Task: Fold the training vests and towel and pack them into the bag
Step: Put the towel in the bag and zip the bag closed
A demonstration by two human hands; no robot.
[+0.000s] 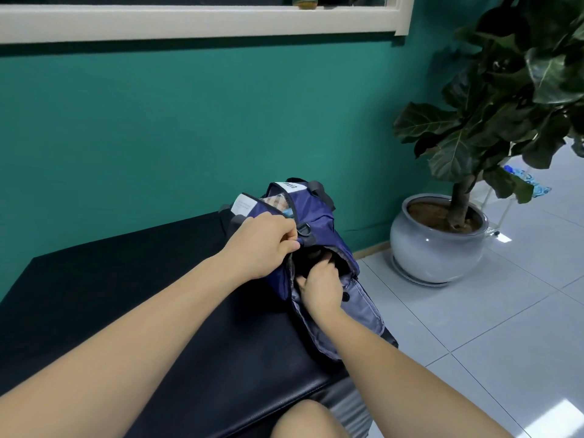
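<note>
Left hand [262,245] fingers [284,230] pinched the rim of the navy bag [316,213]; right hand [319,290] was dug into its opening, fingers hidden, so couldn't tell their grip. Bag sat at the black counter's [126,279] right end.

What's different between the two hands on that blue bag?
The left hand pinches the bag's upper edge from outside; the right hand reaches into its opening. The left hand's fingers show, curled on the fabric; the right hand's fingertips are hidden inside, so its grip is unclear. The left hand is farther from the camera, the right hand nearer. Both touch the same bag, which lies on a black bench.
</note>
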